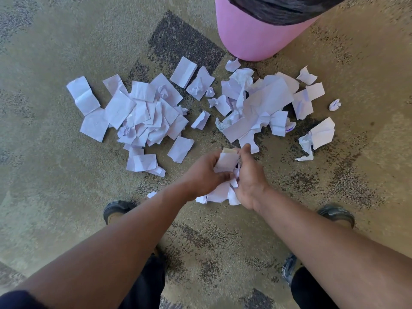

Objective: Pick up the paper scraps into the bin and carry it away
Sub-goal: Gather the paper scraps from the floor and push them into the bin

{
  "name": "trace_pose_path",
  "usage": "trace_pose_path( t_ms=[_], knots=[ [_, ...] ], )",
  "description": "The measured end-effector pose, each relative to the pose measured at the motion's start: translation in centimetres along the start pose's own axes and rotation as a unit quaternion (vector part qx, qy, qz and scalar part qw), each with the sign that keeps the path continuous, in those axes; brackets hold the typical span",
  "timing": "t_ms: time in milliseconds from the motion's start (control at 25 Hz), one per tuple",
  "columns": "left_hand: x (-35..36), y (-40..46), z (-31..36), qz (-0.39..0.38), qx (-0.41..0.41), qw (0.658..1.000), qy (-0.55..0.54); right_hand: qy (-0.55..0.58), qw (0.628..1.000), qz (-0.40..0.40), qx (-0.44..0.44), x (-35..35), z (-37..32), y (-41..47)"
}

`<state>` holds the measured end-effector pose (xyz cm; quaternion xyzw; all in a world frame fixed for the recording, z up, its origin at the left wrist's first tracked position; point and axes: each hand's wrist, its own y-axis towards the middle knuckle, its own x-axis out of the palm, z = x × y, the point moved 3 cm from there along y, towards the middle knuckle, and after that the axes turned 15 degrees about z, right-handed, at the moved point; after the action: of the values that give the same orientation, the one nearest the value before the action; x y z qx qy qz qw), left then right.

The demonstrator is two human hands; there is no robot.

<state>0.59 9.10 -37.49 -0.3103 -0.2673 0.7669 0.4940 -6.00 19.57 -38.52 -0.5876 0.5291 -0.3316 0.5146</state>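
A pink bin point(249, 39) with a black liner stands on the carpet at the top right. White paper scraps lie in two heaps in front of it: a flat left heap point(142, 112) and a more crumpled right heap point(263, 103). My left hand point(204, 173) and my right hand point(249, 179) are pressed together below the heaps, both closed around a bundle of paper scraps point(225, 175) held just above the floor. Some of the bundle hangs below my palms.
Loose scraps lie apart at the right point(321, 132) and a small ball point(334, 105) farther out. My two shoes point(117, 209) point(336, 214) stand on the patterned carpet on either side of my arms. A dark carpet patch point(182, 39) lies left of the bin.
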Motion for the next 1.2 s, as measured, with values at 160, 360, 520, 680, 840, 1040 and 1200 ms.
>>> trace_pose_path(
  t_ms=[160, 360, 520, 680, 840, 1040, 1200],
  knots=[
    [0.2, -0.4, -1.0, 0.019, -0.014, 0.999, 0.039, 0.044, 0.996, -0.045, 0.071, -0.4, 0.8, -0.8],
    [-1.4, -0.4, -3.5, 0.051, -0.114, 0.991, 0.056, -0.077, 0.996, 0.000, -0.044, -2.1, 0.5, 0.8],
    [-1.3, -1.2, -5.7, 0.108, -0.170, 0.972, 0.122, -0.343, 0.891, 0.205, -0.216, -4.6, 0.6, 3.1],
    [0.6, -1.9, -7.6, 0.157, -0.229, 0.955, 0.109, -0.404, 0.884, 0.197, -0.128, -5.3, 2.5, 3.4],
    [1.8, -1.1, -7.7, 0.165, -0.216, 0.961, 0.046, -0.275, 0.951, 0.096, -0.105, -4.0, 5.0, 3.3],
    [2.4, -0.7, -5.9, 0.115, -0.189, 0.974, -0.052, -0.172, 0.984, -0.004, -0.040, -1.8, 5.3, 2.1],
    [1.1, -1.5, -3.7, 0.120, -0.131, 0.983, -0.050, -0.155, 0.977, -0.009, -0.144, -2.0, 3.7, 0.3]
  ],
)
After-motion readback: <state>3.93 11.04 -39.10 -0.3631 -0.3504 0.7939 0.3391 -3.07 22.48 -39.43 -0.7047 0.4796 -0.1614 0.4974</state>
